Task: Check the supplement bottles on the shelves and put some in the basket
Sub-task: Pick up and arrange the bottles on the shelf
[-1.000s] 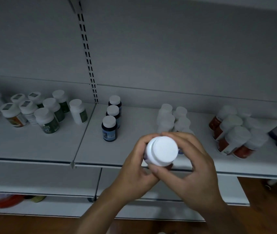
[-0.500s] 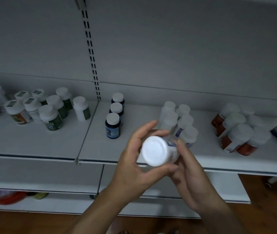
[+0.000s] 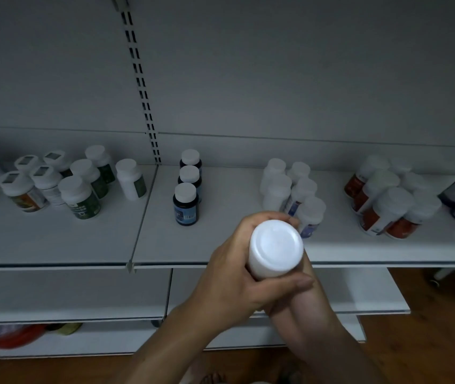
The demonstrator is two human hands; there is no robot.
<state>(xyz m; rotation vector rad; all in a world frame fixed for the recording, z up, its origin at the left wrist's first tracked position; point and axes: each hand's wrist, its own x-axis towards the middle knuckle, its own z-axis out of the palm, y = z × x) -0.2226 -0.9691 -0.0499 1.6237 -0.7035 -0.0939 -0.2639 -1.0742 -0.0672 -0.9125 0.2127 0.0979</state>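
A grey back panel (image 3: 276,73) with a slotted upright (image 3: 140,87) rises behind the upper shelf (image 3: 220,245), which spans the whole view. A lower shelf (image 3: 54,295) sits beneath it, and a wooden floor (image 3: 428,342) shows at the lower right. A blurred red object (image 3: 1,336) lies on the bottom level at the left edge.

Green-labelled bottles (image 3: 82,195) with white caps cluster on the left half of the upper shelf, towards its back. Orange-labelled bottles (image 3: 381,200) stand packed together near the right end. Pale bottles (image 3: 301,195) with bluish labels stand in two short rows right of the middle. Three dark blue bottles (image 3: 186,203) form a line from back to front just right of the upright.

The left hand (image 3: 237,273) is wrapped around a white bottle (image 3: 274,248), fingers over its far side and thumb across its near side. The bottle is held in the air before the shelf's front edge, just in front of the pale bottles, one round white end facing the camera. The right hand (image 3: 309,303) lies under the left thumb and against the bottle. Its fingers are hidden, so I cannot tell whether they close on anything.
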